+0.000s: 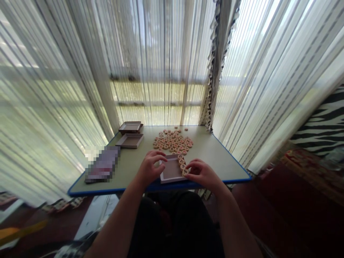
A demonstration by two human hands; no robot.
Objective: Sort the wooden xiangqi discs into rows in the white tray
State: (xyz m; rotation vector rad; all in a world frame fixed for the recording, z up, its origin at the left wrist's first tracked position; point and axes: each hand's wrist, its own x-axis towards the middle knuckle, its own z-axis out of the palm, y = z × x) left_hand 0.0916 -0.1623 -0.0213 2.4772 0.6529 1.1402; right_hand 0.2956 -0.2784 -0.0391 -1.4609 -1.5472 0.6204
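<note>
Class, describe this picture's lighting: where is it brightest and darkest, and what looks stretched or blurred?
Head view: daylight glows through the curtains, palest at upper right; the lap is nearly black. Head view: curtains fan outward, likely lens distortion; the purple item is pixelated; markings on the piled pieces are too small to read.

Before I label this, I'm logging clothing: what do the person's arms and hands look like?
The left hand and right hand are both bare, without gloves. The left forearm and right forearm are bare too: no sleeve, watch, bracelet or cable shows on either. Rings or small markings are too fine to tell.
</note>
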